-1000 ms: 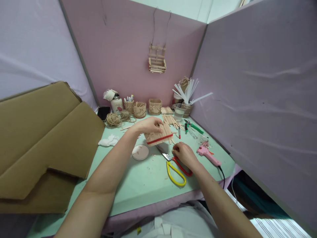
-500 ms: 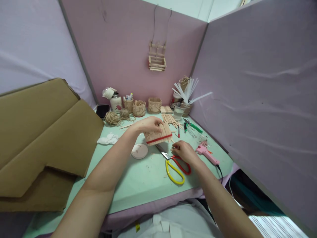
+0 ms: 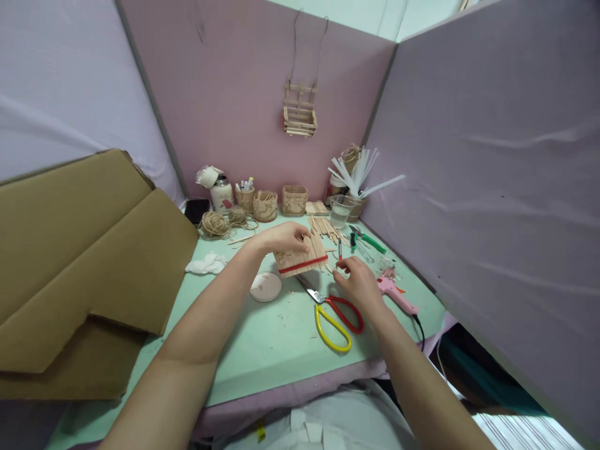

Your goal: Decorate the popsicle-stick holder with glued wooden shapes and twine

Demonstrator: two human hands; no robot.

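Observation:
My left hand (image 3: 289, 237) grips the upper edge of a panel of wooden craft sticks (image 3: 300, 257), held tilted over the table. A red strip runs along the panel's lower edge. To its right is my right hand (image 3: 359, 281), thumb and fingers pinched together; whatever they hold is too small to make out. Below the panel lie large scissors (image 3: 330, 315) with one red and one yellow handle, blades pointing toward the panel. A marker (image 3: 340, 249) lies just beyond my right fingertips. A round whitish lid (image 3: 265, 287) rests left of the scissors.
On the right lie a pink glue gun (image 3: 397, 296) and green-handled pliers (image 3: 372, 241). Behind are loose craft sticks (image 3: 327, 227), a clear cup (image 3: 340, 211), and glue sticks (image 3: 359, 172). Twine (image 3: 214, 225) sits back left, near a large cardboard piece (image 3: 103, 250).
My right hand has moved slightly right and up, away from the scissors and toward the marker. My left hand keeps the stick panel in nearly the same place.

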